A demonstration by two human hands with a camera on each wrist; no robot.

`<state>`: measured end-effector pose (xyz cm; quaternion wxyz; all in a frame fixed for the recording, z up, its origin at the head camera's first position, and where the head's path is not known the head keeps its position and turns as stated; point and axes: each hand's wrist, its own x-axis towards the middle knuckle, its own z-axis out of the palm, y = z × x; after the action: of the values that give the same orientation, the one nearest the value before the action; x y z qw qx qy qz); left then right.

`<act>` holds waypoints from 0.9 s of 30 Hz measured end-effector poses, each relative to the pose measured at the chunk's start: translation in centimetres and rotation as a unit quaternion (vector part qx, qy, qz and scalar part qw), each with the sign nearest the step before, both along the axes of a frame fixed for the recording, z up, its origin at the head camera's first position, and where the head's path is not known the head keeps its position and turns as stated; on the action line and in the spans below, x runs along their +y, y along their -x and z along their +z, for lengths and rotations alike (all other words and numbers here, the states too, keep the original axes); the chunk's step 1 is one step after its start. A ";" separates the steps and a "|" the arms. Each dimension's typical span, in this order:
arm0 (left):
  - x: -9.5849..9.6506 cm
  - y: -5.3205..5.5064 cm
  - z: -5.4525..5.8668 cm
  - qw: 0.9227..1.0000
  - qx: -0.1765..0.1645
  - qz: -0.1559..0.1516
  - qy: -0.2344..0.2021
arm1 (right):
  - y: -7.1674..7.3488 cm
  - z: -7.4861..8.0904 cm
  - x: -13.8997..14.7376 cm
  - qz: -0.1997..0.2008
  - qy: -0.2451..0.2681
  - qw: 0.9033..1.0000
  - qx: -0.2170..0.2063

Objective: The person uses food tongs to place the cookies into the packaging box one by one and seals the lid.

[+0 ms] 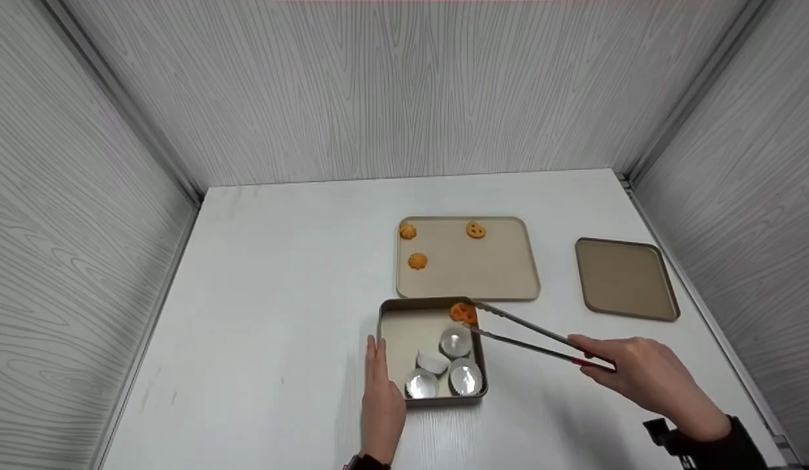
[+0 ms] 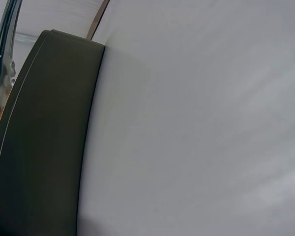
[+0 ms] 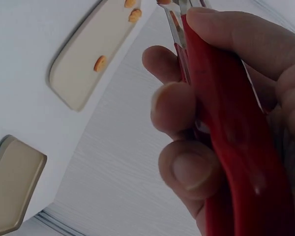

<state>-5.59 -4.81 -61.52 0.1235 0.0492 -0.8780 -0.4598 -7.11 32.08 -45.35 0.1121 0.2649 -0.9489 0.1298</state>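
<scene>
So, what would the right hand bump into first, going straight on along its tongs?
Probably the deep pan, near its far right corner, though the right hand might pass over it.

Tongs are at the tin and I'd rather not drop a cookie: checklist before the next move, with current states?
1. Right hand gripping the tongs: ok.
2. Pretzel-shaped cookie at the tong tips: ok.
3. Left hand at the left side of the tin: ok.
4. All four cups in the tin upright: not ok; the white-looking one is tipped.
5. Cookie lifted clear of the tin's floor: cannot tell.
6. Grip on the cookie firm: cannot tell.
</scene>
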 end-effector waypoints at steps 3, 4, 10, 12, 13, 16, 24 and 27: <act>0.0 0.1 -0.1 1.000 0.001 -0.002 -0.001 | -0.4 0.5 -0.6 0.017 -0.014 1.000 -0.004; -0.1 0.1 -0.1 1.000 0.002 -0.001 -0.003 | -0.5 0.7 -0.8 0.020 -0.020 1.000 -0.005; -0.1 0.0 0.0 1.000 0.000 -0.001 -0.001 | -0.4 1.4 -2.2 0.022 -0.075 0.997 -0.011; -0.1 0.0 0.0 1.000 -0.002 -0.003 -0.001 | -0.3 1.7 -2.7 0.021 -0.095 0.995 -0.012; -0.1 0.0 0.0 1.000 0.001 -0.003 0.001 | -0.2 1.8 -2.9 0.020 -0.103 0.994 -0.014; -0.1 0.0 -0.2 1.000 0.012 -0.004 0.003 | -0.2 2.1 -3.4 0.027 -0.112 0.993 -0.009; 0.0 0.0 -0.1 1.000 0.000 0.001 -0.003 | -0.3 2.5 -4.6 0.050 -0.144 0.987 0.054; 0.0 0.0 -0.1 1.000 0.003 0.002 0.001 | -0.2 2.7 -5.3 0.057 -0.160 0.983 0.076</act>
<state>-5.61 -4.81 -61.59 0.1276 0.0496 -0.8782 -0.4584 -6.89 26.81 -42.64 0.1324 0.3417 -0.9297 -0.0375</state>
